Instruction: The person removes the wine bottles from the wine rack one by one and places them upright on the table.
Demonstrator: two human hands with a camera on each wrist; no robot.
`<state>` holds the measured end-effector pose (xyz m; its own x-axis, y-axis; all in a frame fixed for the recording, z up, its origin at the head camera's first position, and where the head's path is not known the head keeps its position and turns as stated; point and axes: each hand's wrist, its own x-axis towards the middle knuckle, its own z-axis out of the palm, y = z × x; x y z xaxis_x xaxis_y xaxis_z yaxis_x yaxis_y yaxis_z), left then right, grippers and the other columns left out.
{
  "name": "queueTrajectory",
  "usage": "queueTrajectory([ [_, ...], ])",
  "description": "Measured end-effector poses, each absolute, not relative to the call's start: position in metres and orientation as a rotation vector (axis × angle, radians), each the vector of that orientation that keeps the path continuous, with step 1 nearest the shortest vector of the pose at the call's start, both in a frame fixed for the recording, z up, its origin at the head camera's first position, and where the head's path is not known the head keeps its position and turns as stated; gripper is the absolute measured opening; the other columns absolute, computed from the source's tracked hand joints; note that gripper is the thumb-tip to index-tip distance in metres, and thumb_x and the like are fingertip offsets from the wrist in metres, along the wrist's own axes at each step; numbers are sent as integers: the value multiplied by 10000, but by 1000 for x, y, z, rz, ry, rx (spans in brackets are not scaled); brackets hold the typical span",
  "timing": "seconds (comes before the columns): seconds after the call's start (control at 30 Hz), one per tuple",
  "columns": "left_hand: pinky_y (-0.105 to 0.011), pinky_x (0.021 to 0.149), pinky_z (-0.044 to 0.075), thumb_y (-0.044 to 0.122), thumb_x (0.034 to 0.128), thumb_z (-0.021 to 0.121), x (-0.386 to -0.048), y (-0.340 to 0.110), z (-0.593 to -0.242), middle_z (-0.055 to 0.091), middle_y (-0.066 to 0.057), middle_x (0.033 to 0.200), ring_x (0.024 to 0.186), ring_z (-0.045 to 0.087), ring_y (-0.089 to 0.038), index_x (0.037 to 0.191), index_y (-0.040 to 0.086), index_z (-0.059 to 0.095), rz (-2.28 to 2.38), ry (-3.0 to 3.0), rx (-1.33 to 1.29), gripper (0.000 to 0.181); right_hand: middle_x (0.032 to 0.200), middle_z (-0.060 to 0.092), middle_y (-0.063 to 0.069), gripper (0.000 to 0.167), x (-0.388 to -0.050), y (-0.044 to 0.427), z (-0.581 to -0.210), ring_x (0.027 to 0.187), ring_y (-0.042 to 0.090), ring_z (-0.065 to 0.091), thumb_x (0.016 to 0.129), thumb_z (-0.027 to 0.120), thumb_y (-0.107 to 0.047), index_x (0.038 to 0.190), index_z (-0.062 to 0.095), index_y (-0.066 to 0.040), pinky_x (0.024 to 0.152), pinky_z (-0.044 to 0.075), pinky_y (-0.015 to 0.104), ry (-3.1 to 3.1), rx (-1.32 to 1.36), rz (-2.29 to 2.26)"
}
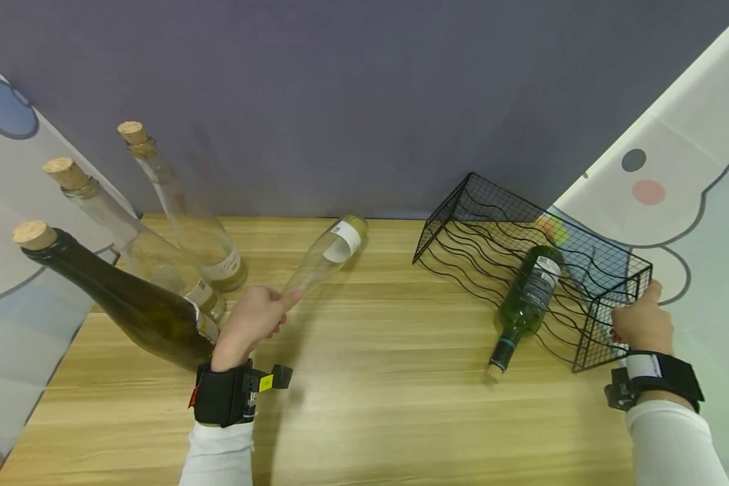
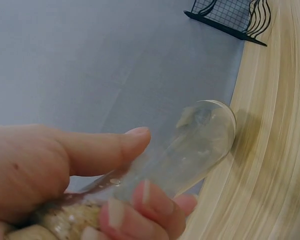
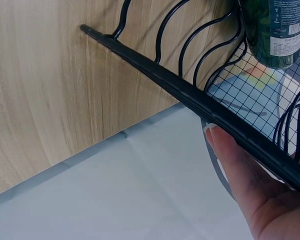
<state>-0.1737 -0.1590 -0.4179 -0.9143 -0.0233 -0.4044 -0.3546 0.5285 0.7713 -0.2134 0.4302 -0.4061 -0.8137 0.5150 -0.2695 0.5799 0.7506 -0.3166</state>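
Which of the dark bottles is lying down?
The green bottle, lying in the black wire rack, its corked neck sticking out the front. The olive-brown bottle instead stands upright on the table, beside the left hand.

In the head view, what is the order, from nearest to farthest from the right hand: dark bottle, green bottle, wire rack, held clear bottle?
1. Wire rack, gripped by the right hand.
2. Green bottle, lying in the rack.
3. Clear bottle, left of it, in the left hand.
4. Dark bottle, farthest left.
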Motion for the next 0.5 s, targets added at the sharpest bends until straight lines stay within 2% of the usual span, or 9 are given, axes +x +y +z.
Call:
queueTrajectory([
  [0.07, -273, 518, 347, 462, 977, 567, -173, -160, -418, 459, 26, 599, 510, 414, -132, 912, 39, 619, 1358, 2406, -311, 431, 579, 641, 167, 863, -214, 430, -406, 677, 469, 628, 915, 396, -94, 1489, -238, 23, 649, 468, 540, 2784, 874, -589],
  [0.13, -272, 529, 349, 430, 970, 591, -173, -160, -418, 440, 35, 594, 513, 400, -126, 940, 35, 622, 1382, 2377, -298, 397, 594, 644, 184, 868, -214, 430, -406, 750, 527, 610, 912, 397, -94, 1489, -242, 20, 664, 466, 552, 2780, 878, -588],
  [0.3, -259, 539, 387, 272, 953, 625, -174, -159, -419, 468, 20, 632, 546, 427, -116, 1025, -19, 628, 1415, 2327, -259, 301, 708, 626, 309, 884, -213, 429, -404, 906, 621, 531, 898, 397, -95, 1487, -253, 15, 692, 462, 582, 2755, 892, -579],
  [0.37, -256, 553, 425, 200, 956, 602, -174, -159, -420, 523, -17, 685, 581, 470, -122, 1122, -53, 605, 1434, 2319, -252, 303, 740, 612, 342, 888, -213, 428, -403, 921, 625, 522, 893, 397, -93, 1488, -254, 13, 696, 462, 587, 2750, 897, -579],
  [0.5, -305, 627, 538, 174, 967, 579, -173, -157, -422, 638, -120, 836, 668, 605, -177, 1353, -38, 472, 1460, 2326, -269, 453, 734, 609, 341, 881, -212, 427, -403, 891, 612, 537, 900, 397, -91, 1488, -250, 16, 694, 460, 588, 2757, 890, -580],
])
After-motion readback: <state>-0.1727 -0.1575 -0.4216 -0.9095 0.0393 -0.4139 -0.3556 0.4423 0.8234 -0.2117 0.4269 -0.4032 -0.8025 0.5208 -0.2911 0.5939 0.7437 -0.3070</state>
